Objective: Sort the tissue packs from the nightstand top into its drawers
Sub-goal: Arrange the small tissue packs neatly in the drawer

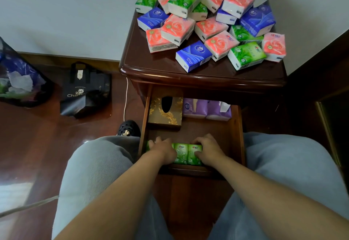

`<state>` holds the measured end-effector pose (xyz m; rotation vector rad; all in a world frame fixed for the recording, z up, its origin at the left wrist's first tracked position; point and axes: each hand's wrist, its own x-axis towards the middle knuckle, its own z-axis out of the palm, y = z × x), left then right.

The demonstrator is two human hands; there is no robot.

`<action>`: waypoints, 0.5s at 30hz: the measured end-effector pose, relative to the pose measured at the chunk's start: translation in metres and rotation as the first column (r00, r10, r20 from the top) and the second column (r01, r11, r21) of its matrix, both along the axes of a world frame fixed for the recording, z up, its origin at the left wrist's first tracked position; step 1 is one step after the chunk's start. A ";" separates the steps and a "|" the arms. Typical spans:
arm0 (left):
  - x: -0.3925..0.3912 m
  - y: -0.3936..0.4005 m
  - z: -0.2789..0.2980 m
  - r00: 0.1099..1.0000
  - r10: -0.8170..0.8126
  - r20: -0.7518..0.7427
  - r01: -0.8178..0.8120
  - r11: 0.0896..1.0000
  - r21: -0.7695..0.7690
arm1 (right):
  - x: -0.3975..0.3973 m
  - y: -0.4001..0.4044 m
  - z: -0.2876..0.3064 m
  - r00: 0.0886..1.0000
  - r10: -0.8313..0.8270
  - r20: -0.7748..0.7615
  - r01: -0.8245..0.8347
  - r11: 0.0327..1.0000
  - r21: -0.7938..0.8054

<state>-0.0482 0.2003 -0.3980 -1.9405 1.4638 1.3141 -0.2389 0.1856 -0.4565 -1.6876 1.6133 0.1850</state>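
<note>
- Floor of dark glossy wood [37, 135] carries, at far left, a dark mesh bag [20, 77] with purple and white contents, set against the wall.
- Just right of it sits a black fabric tote bag [85, 92] with pale lettering and a small cartoon print; a thin white cable [125, 98] runs down beside the nightstand.
- A black perforated clog [128, 127] shows by the person's left knee, both legs in grey trousers.
- The dark brown wooden nightstand [154, 62] stands against the white wall; its tabletop holds a loose heap of tissue packs [209, 18] in green, blue and pink wrappers, many lying on one another, spread toward the back and right.
- Below, the open wooden drawer [237, 126] is pulled out between the knees. At its back left lies a gold patterned tissue box [166, 115] with a dark oval slot; just beside it, at the back right, lie purple tissue packs [206, 109].
- Along the drawer's front wall stands a row of green tissue packs [187, 153], touching side by side.
- The left hand [162, 150] rests on the row's left part, fingers curled over the packs there.
- The right hand [207, 151] grips the rightmost green pack, fingers curled over its top and thumb on its face.
</note>
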 end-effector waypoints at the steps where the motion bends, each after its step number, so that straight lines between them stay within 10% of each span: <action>1: -0.001 -0.001 0.000 1.000 -0.004 0.001 0.004 1.000 0.011 | 0.001 -0.001 -0.002 1.000 0.026 -0.003 -0.026 1.000 0.011; 15: -0.005 0.000 -0.003 0.996 0.005 -0.085 -0.002 0.999 0.039 | 0.019 -0.002 -0.014 0.978 0.204 0.036 -0.206 0.975 0.078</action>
